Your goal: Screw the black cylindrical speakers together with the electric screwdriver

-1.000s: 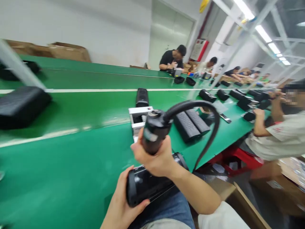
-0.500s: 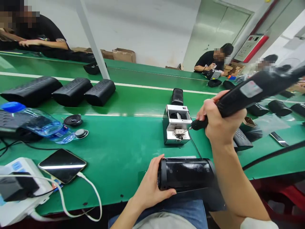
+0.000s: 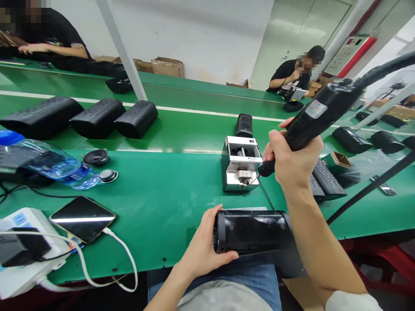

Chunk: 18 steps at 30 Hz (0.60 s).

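My left hand (image 3: 203,249) is closed round the left end of a black cylindrical speaker (image 3: 251,231) lying across my lap at the table's front edge. My right hand (image 3: 293,163) grips a black electric screwdriver (image 3: 319,113), tilted with its cable leading off to the upper right. The screwdriver's tip touches the front outlet of a small silver screw feeder box (image 3: 240,163) on the green table. A black cylinder (image 3: 244,125) stands just behind the box.
Three black speaker shells (image 3: 97,117) lie on the green belt (image 3: 181,134) at left. A water bottle (image 3: 48,164), speaker drivers (image 3: 96,157), phone (image 3: 83,218) and power strip (image 3: 19,250) sit at the near left. Grilles (image 3: 324,179) lie right of my hand. People work across the belt.
The view swung left from the far end of the line to my own place. My right hand brought the screwdriver down, its tip now at the feeder box. The speaker stays in my left hand.
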Tool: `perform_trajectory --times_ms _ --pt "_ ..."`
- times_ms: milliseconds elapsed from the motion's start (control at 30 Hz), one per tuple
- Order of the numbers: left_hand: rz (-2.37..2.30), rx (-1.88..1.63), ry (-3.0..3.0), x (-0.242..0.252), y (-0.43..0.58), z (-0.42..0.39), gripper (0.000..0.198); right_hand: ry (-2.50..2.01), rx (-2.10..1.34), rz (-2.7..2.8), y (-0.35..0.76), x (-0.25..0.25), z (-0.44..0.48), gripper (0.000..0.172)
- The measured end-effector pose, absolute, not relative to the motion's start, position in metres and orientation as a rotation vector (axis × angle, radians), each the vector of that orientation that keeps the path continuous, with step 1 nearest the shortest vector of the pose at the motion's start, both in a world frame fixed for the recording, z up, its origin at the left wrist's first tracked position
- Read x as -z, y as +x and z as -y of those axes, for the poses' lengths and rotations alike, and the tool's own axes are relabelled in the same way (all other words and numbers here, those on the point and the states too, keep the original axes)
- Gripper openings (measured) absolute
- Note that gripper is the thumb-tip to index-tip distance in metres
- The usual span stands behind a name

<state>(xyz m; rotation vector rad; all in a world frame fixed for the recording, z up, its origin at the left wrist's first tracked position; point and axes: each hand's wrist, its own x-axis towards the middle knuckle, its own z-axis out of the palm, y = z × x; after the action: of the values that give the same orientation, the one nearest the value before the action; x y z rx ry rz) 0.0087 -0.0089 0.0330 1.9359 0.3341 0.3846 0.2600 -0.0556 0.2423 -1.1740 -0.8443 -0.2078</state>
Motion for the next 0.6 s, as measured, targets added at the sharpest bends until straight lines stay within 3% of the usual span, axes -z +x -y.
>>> perform_trajectory --times_ms 600 --pt "-0.290 -0.354 1.955 -0.034 0.005 0.007 0.115 -1.379 0.252 0.672 0.247 -0.273 0.153 0.027"
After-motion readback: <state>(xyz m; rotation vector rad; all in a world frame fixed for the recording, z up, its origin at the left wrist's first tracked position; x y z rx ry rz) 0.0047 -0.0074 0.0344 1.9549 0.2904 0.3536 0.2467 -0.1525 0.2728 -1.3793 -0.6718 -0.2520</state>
